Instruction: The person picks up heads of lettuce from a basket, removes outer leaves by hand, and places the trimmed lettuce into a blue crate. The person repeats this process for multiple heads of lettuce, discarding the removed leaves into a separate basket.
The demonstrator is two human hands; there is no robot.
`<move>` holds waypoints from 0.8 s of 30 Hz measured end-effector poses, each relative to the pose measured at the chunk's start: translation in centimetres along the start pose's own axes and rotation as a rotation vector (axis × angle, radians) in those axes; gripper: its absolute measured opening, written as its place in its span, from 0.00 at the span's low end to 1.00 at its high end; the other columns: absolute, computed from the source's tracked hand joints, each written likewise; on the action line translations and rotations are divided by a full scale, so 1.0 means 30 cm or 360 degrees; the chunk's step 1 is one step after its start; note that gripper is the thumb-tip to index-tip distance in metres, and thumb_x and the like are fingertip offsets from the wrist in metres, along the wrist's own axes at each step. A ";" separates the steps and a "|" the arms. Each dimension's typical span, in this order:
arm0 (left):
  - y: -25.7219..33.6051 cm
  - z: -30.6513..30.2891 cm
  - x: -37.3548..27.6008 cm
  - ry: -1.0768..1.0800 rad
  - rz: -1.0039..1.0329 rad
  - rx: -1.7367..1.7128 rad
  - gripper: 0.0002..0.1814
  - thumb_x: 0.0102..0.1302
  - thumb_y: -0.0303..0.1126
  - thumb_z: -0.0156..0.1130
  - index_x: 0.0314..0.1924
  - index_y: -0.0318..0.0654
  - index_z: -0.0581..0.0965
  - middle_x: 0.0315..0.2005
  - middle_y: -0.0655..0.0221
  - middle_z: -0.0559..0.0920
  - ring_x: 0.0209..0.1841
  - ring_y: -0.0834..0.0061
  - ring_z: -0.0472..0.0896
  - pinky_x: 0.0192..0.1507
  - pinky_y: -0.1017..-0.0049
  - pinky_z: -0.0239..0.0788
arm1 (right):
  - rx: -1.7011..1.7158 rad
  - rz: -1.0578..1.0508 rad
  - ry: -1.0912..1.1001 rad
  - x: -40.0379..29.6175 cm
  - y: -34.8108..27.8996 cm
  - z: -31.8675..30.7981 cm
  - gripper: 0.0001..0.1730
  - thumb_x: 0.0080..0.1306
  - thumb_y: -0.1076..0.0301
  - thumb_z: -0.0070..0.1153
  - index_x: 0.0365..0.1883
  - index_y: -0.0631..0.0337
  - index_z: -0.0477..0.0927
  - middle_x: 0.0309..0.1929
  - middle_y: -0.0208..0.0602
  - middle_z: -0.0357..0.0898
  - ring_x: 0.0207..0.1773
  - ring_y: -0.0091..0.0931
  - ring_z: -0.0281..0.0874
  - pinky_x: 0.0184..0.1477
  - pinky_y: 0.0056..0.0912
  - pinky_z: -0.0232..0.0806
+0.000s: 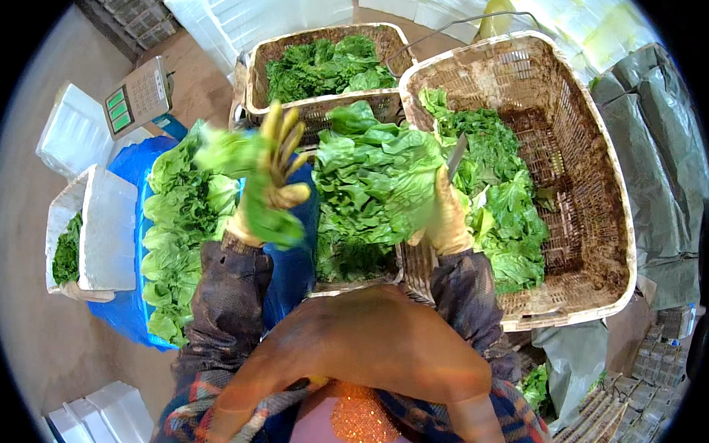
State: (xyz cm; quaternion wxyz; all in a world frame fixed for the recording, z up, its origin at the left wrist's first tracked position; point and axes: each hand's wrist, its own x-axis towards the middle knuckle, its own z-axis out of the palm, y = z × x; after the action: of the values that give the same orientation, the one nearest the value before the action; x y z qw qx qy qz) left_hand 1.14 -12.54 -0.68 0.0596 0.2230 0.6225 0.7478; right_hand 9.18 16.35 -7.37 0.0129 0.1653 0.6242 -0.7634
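My left hand (pixel 277 178), in a yellow-stained glove, is raised with its fingers spread. Blurred loose lettuce leaves (pixel 231 151) lie against or beside it. A knife, with its blade (pixel 457 156) pointing up and away, is in my gloved right hand (pixel 451 222). Directly left of that hand is a leafy head of green lettuce (pixel 379 175); whether my fingers also grip it is hidden. Below my left hand, lettuce heads (pixel 172 256) stand in a row on blue plastic sheeting (pixel 131 161).
A large dirty plastic basket (pixel 593 189) at right holds lettuce along its left side. Another basket (pixel 329 97) with greens stands at the back. Leftward are a digital scale (pixel 139 100) and a white foam box (pixel 108 230). Grey-green sheeting (pixel 655 173) borders the right.
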 end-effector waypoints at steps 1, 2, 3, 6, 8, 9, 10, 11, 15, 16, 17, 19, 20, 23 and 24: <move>-0.106 -0.034 -0.033 -0.0132 -0.0053 -0.0023 0.68 0.43 0.20 0.72 0.82 0.49 0.44 0.79 0.57 0.55 0.79 0.59 0.55 0.74 0.58 0.56 | -0.0032 -0.0006 0.0012 0.021 0.032 -0.023 0.45 0.67 0.24 0.51 0.58 0.61 0.77 0.26 0.24 0.70 0.25 0.17 0.64 0.27 0.23 0.58; -0.212 -0.011 -0.088 -0.0106 -0.0188 0.0140 0.64 0.46 0.22 0.74 0.82 0.47 0.48 0.77 0.62 0.59 0.78 0.63 0.59 0.76 0.62 0.52 | -0.0095 -0.0004 0.0027 0.020 0.040 0.019 0.44 0.67 0.24 0.52 0.55 0.60 0.78 0.26 0.23 0.67 0.25 0.17 0.61 0.26 0.23 0.55; -0.276 0.009 -0.134 -0.0094 -0.0205 0.0045 0.58 0.51 0.27 0.76 0.79 0.43 0.54 0.74 0.64 0.64 0.74 0.65 0.63 0.74 0.64 0.55 | -0.0168 -0.0002 0.0057 0.014 0.046 0.057 0.43 0.67 0.24 0.52 0.52 0.60 0.78 0.25 0.21 0.65 0.24 0.16 0.58 0.25 0.23 0.52; -0.332 0.052 -0.176 0.0349 -0.0362 0.0096 0.32 0.63 0.35 0.76 0.65 0.36 0.74 0.58 0.70 0.81 0.58 0.73 0.77 0.63 0.68 0.67 | -0.0228 -0.0049 -0.0121 0.001 0.035 0.088 0.39 0.67 0.29 0.57 0.53 0.59 0.78 0.29 0.21 0.67 0.27 0.16 0.64 0.26 0.21 0.60; -0.307 0.028 -0.178 0.0538 -0.0349 0.0079 0.20 0.67 0.36 0.74 0.56 0.36 0.81 0.48 0.73 0.86 0.46 0.77 0.82 0.54 0.73 0.72 | -0.0226 -0.0013 -0.0203 0.021 0.073 0.087 0.36 0.67 0.34 0.62 0.57 0.57 0.77 0.29 0.21 0.71 0.26 0.14 0.69 0.25 0.19 0.65; -0.309 0.006 -0.180 0.0503 -0.0312 0.0023 0.22 0.67 0.36 0.74 0.57 0.37 0.80 0.47 0.73 0.86 0.45 0.77 0.82 0.53 0.73 0.73 | -0.0223 0.0060 -0.0214 0.011 0.061 0.091 0.35 0.68 0.36 0.62 0.57 0.57 0.77 0.29 0.22 0.73 0.25 0.14 0.69 0.24 0.19 0.64; -0.312 -0.002 -0.194 0.0582 -0.0368 -0.0072 0.22 0.67 0.36 0.74 0.57 0.37 0.80 0.48 0.73 0.86 0.45 0.77 0.82 0.53 0.73 0.73 | -0.0221 0.0133 -0.0222 -0.011 0.045 0.098 0.34 0.68 0.37 0.62 0.58 0.57 0.77 0.29 0.22 0.75 0.25 0.14 0.69 0.23 0.19 0.64; -0.313 -0.010 -0.207 0.0658 -0.0423 -0.0168 0.22 0.66 0.37 0.74 0.57 0.37 0.80 0.48 0.73 0.86 0.46 0.77 0.82 0.54 0.72 0.73 | -0.0218 0.0205 -0.0228 -0.027 0.036 0.107 0.33 0.69 0.39 0.63 0.58 0.57 0.77 0.29 0.22 0.76 0.24 0.14 0.70 0.22 0.19 0.63; -0.323 -0.067 -0.242 0.0671 -0.0436 -0.0020 0.24 0.66 0.36 0.75 0.58 0.36 0.79 0.50 0.70 0.86 0.49 0.76 0.82 0.56 0.71 0.72 | -0.0190 0.0380 -0.0056 -0.072 0.038 0.180 0.20 0.71 0.53 0.66 0.51 0.60 0.82 0.29 0.21 0.78 0.23 0.14 0.70 0.22 0.19 0.62; -0.306 -0.071 -0.248 0.0681 -0.0468 0.0017 0.24 0.66 0.37 0.75 0.58 0.36 0.79 0.51 0.70 0.85 0.50 0.76 0.81 0.56 0.71 0.72 | -0.0253 0.0339 -0.0042 -0.076 0.032 0.189 0.14 0.71 0.58 0.66 0.45 0.60 0.84 0.29 0.22 0.81 0.23 0.14 0.70 0.23 0.17 0.61; -0.295 -0.083 -0.253 0.0692 -0.0501 0.0053 0.24 0.66 0.37 0.75 0.59 0.36 0.79 0.51 0.69 0.85 0.51 0.76 0.81 0.56 0.71 0.72 | -0.0338 0.0292 -0.0060 -0.076 0.018 0.189 0.13 0.70 0.59 0.66 0.44 0.59 0.84 0.29 0.23 0.82 0.23 0.14 0.70 0.23 0.17 0.61; -0.310 -0.161 -0.290 0.0716 -0.0573 -0.0166 0.29 0.68 0.42 0.73 0.63 0.37 0.76 0.54 0.71 0.84 0.52 0.75 0.80 0.56 0.71 0.72 | -0.0490 0.0209 -0.0144 -0.083 -0.029 0.208 0.11 0.70 0.61 0.66 0.42 0.59 0.84 0.29 0.25 0.84 0.24 0.14 0.70 0.24 0.17 0.61; -0.299 -0.197 -0.293 0.0710 -0.0662 -0.0236 0.29 0.68 0.43 0.73 0.63 0.37 0.75 0.53 0.71 0.84 0.51 0.76 0.80 0.56 0.71 0.72 | -0.0504 0.0295 -0.0195 -0.088 -0.076 0.195 0.08 0.70 0.63 0.66 0.40 0.58 0.84 0.30 0.27 0.86 0.24 0.13 0.71 0.25 0.18 0.62; -0.265 -0.251 -0.309 0.0814 -0.0712 -0.0332 0.30 0.70 0.48 0.70 0.65 0.39 0.75 0.54 0.70 0.83 0.51 0.74 0.81 0.55 0.69 0.75 | -0.0384 0.0181 -0.0477 -0.069 -0.059 0.130 0.07 0.69 0.66 0.66 0.41 0.60 0.85 0.32 0.29 0.87 0.33 0.15 0.77 0.37 0.22 0.70; -0.263 -0.254 -0.323 0.0757 -0.0755 -0.0524 0.32 0.69 0.50 0.69 0.65 0.39 0.74 0.56 0.66 0.82 0.54 0.69 0.81 0.57 0.65 0.76 | -0.0571 0.0129 -0.0468 -0.050 -0.060 0.137 0.12 0.69 0.65 0.66 0.48 0.61 0.85 0.36 0.31 0.88 0.40 0.20 0.81 0.45 0.27 0.73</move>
State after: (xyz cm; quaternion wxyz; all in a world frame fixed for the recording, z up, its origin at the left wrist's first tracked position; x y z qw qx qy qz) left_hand 5.21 -21.28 -11.71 0.1201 -0.1201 0.5247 0.8342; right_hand 9.22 12.53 -4.56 0.1634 0.0722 0.7342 -0.6550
